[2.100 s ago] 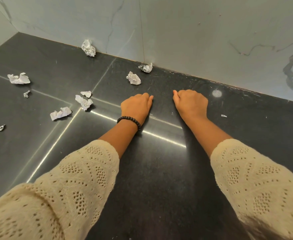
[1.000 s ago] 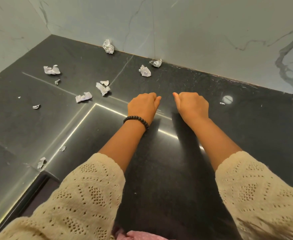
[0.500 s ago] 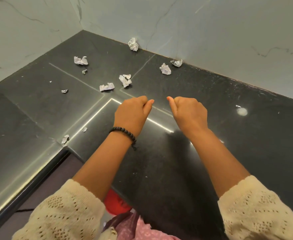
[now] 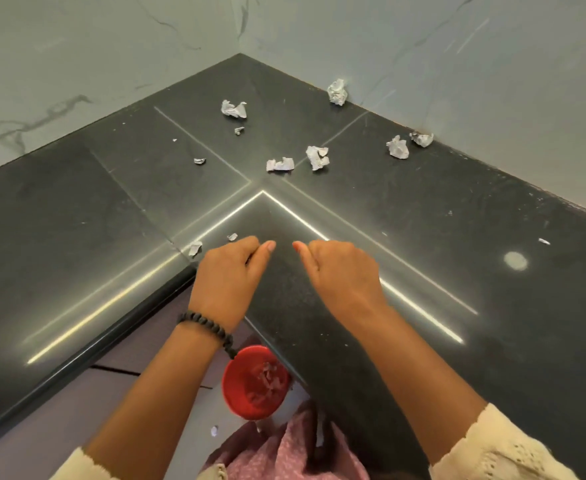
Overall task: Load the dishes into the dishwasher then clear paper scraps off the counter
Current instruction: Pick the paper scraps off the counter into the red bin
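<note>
Paper scraps lie scattered over the far part of the black counter [image 4: 457, 237], toward its inside corner where two pale marbled walls [image 4: 423, 39] meet. Largest crumpled scrap on the far left [image 4: 234, 109], with a tiny bit [image 4: 239, 130] just near of it and another small bit [image 4: 199, 161] further left. Two mid-sized scraps sit side by side near the counter's centre seam: one [image 4: 280, 164] and one [image 4: 317, 157], close but apart. On the right, one scrap [image 4: 397, 147] lies just beside another [image 4: 422, 138] that touches the wall base; a further ball [image 4: 337, 92] rests against the same wall, farther back. Two small scraps [image 4: 195, 247] and [image 4: 232, 236] lie just left of the left hand, near the counter's inner edge. One sliver [image 4: 544, 241] lies alone on the far right.

Left hand [image 4: 229, 275]: fingers curled under into a loose fist, thumb pointing forward, over the counter edge; nothing visible in it. Beaded black bracelet [image 4: 208, 329] on that wrist. Right hand [image 4: 341, 275]: same posture, fingers curled, thumb out toward the left one, thumbs apart; nothing visible in the grip. Contact with the counter cannot be told for either hand.

Below the counter edge, between the forearms: a red bin [image 4: 246, 386] with crumpled paper inside, and one scrap [image 4: 214, 430] on the floor beside it.
</note>
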